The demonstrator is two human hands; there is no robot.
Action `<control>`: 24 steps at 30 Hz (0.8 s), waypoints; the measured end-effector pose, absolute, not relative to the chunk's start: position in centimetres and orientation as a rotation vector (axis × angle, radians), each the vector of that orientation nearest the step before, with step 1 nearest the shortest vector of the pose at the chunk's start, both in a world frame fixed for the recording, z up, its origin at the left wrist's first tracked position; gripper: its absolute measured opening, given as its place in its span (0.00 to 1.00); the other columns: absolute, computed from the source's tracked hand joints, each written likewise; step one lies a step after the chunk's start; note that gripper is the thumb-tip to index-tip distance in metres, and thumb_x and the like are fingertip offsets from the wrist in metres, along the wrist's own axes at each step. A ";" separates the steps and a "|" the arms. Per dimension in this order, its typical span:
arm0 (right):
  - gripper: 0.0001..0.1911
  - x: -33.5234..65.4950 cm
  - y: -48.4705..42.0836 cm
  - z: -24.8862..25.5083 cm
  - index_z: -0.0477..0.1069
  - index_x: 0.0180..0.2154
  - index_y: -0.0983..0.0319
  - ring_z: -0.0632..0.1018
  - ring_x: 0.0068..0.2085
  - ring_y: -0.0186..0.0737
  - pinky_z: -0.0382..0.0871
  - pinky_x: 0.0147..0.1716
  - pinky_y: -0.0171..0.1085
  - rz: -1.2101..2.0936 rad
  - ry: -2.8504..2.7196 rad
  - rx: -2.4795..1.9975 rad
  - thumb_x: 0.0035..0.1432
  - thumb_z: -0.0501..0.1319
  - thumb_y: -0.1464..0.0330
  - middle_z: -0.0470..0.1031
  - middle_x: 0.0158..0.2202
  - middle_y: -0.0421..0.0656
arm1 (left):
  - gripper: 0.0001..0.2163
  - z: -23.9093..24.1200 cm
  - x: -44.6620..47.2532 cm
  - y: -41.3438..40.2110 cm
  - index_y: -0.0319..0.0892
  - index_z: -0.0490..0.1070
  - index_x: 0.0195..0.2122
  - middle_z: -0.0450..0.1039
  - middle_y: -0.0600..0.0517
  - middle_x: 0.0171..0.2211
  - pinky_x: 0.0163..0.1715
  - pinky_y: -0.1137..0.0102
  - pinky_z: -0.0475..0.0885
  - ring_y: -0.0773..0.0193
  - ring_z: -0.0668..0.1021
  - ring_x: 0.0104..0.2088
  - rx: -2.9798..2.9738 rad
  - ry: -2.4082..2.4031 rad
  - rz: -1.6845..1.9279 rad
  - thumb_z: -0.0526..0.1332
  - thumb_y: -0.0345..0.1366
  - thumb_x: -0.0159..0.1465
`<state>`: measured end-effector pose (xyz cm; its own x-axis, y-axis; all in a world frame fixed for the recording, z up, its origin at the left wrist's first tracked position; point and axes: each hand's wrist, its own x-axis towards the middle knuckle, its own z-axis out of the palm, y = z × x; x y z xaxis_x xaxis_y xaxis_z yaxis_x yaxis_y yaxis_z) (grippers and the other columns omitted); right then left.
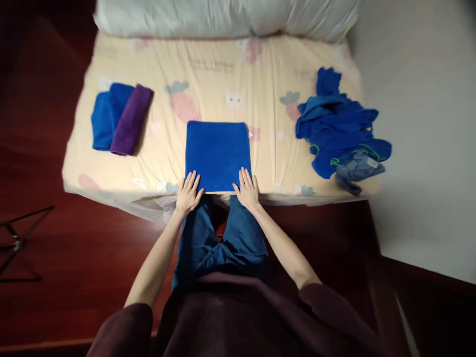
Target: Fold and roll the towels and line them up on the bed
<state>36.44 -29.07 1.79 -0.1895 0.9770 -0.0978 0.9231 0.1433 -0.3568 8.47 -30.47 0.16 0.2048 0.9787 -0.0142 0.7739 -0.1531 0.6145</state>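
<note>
A square blue cloth (217,154) lies flat and smooth on the bed, its near side along the mattress edge. My left hand (189,192) rests open on its near left corner, fingers stretched forward. On the near right corner lies my right hand (246,189), also open with the fingers extended. Neither hand grips the cloth. A small white tag (250,135) sticks out at the cloth's right side.
On the bed's left lie folded blue cloths (105,116) and a rolled purple cloth (132,120). A crumpled heap of blue clothes (338,126) sits at the right, near the wall (416,148). Grey-white bedding (223,19) spans the back. A tripod (18,244) stands on the floor.
</note>
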 end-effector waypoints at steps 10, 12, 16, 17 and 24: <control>0.37 38.1 -35.3 -0.1 0.48 0.76 0.59 0.49 0.78 0.50 0.43 0.76 0.55 0.399 -2.093 -1.970 0.71 0.47 0.58 0.43 0.78 0.49 | 0.39 -2.3 8.5 -37.4 0.43 0.38 0.79 0.41 0.45 0.78 0.76 0.53 0.52 0.50 0.46 0.77 1.921 1.852 0.585 0.51 0.44 0.68; 0.37 38.0 -36.0 -0.8 0.48 0.76 0.61 0.49 0.78 0.51 0.44 0.75 0.57 0.379 -2.094 -1.967 0.71 0.48 0.59 0.43 0.78 0.51 | 0.38 -3.0 8.9 -38.4 0.43 0.42 0.78 0.44 0.44 0.77 0.75 0.53 0.56 0.50 0.48 0.77 1.911 1.880 0.620 0.51 0.43 0.69; 0.38 37.6 -37.1 -1.6 0.45 0.76 0.69 0.46 0.78 0.53 0.44 0.74 0.60 0.373 -2.055 -2.026 0.69 0.50 0.64 0.42 0.78 0.55 | 0.31 -4.1 9.6 -39.4 0.34 0.55 0.74 0.49 0.36 0.75 0.72 0.48 0.59 0.43 0.56 0.75 1.847 2.018 0.507 0.49 0.40 0.71; 0.38 37.7 -37.4 -1.7 0.45 0.76 0.70 0.46 0.78 0.52 0.45 0.74 0.60 0.381 -2.053 -2.033 0.69 0.50 0.66 0.41 0.78 0.56 | 0.30 -4.2 9.6 -39.6 0.31 0.58 0.72 0.50 0.34 0.75 0.71 0.47 0.60 0.42 0.57 0.74 1.827 2.058 0.445 0.48 0.40 0.71; 0.34 40.6 -38.1 -1.5 0.53 0.74 0.67 0.54 0.77 0.47 0.51 0.73 0.58 0.436 -2.101 -1.943 0.69 0.50 0.71 0.51 0.76 0.55 | 0.29 -4.0 7.9 -39.8 0.30 0.61 0.71 0.52 0.32 0.74 0.70 0.48 0.61 0.39 0.61 0.73 1.768 2.137 0.328 0.51 0.40 0.73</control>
